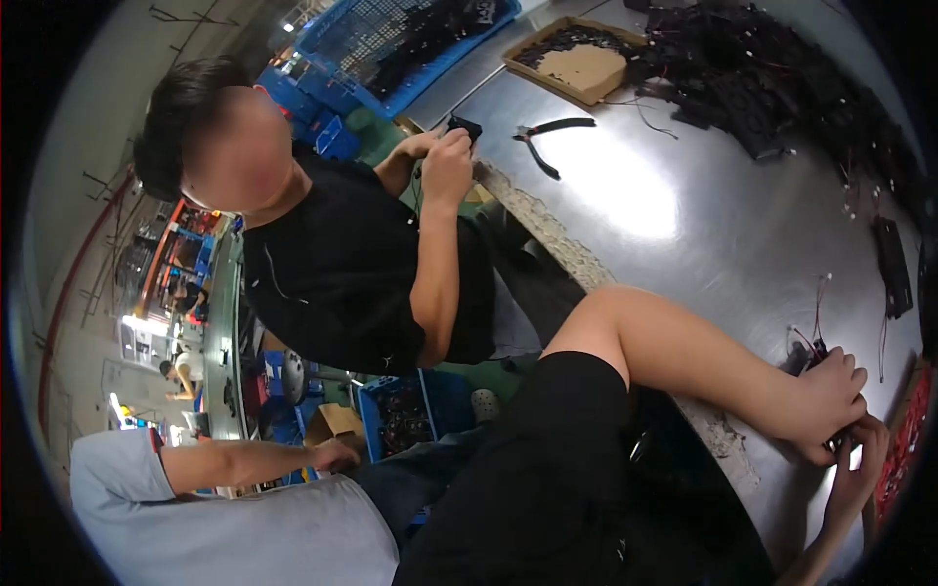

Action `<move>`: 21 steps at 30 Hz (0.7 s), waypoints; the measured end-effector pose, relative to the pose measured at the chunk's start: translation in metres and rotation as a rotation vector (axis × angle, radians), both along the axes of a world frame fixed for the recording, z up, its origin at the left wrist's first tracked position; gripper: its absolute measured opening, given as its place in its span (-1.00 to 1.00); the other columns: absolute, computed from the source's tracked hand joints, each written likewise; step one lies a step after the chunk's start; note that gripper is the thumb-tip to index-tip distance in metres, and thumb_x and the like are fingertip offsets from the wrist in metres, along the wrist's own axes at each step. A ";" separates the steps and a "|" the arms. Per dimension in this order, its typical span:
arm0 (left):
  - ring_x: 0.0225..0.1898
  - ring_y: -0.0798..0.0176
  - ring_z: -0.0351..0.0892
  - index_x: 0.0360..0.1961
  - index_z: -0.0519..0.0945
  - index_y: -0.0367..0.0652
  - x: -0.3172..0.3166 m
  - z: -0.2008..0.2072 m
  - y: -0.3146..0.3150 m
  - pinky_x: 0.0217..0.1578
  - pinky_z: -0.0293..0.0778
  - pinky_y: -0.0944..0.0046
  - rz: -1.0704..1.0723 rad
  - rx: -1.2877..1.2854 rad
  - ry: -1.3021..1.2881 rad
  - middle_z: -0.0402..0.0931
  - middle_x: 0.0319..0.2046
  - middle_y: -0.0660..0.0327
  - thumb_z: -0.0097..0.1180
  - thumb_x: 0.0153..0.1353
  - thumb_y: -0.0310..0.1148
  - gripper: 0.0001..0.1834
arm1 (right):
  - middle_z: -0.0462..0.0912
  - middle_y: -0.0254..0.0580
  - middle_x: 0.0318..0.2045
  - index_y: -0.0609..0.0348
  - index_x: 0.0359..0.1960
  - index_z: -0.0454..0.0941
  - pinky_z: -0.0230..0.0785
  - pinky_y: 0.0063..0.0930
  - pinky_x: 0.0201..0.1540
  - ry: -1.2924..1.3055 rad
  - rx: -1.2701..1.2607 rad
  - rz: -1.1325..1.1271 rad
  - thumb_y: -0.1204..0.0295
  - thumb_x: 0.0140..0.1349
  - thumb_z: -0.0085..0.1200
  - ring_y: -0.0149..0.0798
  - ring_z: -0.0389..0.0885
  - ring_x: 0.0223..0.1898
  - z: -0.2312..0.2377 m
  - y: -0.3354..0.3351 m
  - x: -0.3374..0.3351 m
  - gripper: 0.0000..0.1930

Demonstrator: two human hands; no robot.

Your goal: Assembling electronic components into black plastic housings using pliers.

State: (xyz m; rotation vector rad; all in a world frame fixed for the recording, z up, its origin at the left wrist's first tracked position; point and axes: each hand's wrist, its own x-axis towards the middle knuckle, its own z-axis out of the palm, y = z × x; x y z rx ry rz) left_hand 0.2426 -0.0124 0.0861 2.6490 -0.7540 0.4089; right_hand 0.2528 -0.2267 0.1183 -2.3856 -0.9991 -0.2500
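My left hand [829,396] is closed around a dark part [809,355] with thin red and black wires at the right side of the metal table [703,303]. Most of that part lies hidden under the fingers. Close against it, my right hand [860,464] has its fingers bent at the same part, by a small shiny spot; what the fingertips grip cannot be made out. Above my hands, a long black plastic housing [891,266] with a wire rests on the table.
Black housings with wires [752,78] are heaped at the far right. Cutting pliers [547,137] lie near a cardboard tray [586,93]. Red pieces [909,439] line the right edge. A co-worker's hands [445,161] hold a black part across the table corner; another person [244,518] is lower left.
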 end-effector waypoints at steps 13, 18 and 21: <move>-0.08 -0.05 0.50 -0.06 0.69 -0.25 0.002 -0.002 0.004 -0.11 0.38 0.01 -0.011 -0.018 -0.057 0.54 -0.13 -0.06 0.40 -0.12 0.36 -0.13 | 0.57 0.01 0.11 0.37 -0.04 0.55 0.31 -0.09 0.34 0.146 -0.120 -0.099 0.64 0.36 0.12 0.10 0.49 0.24 -0.001 -0.009 0.003 -0.82; -0.06 -0.04 0.49 -0.04 0.69 -0.27 0.001 0.001 0.006 -0.10 0.40 0.01 -0.029 0.000 -0.047 0.54 -0.10 -0.06 0.41 -0.12 0.35 -0.12 | 0.51 0.08 0.18 0.38 0.05 0.55 0.29 -0.08 0.37 0.037 -0.120 -0.165 0.60 0.41 0.11 0.11 0.47 0.27 -0.008 -0.005 -0.007 -0.78; -0.06 -0.04 0.49 -0.03 0.69 -0.27 0.001 0.002 0.008 -0.09 0.40 0.01 -0.033 0.021 -0.024 0.54 -0.10 -0.06 0.41 -0.12 0.36 -0.11 | 0.52 0.12 0.17 0.39 0.10 0.54 0.33 -0.14 0.31 0.011 -0.177 -0.161 0.58 0.46 0.09 0.07 0.50 0.22 -0.004 -0.011 -0.006 -0.77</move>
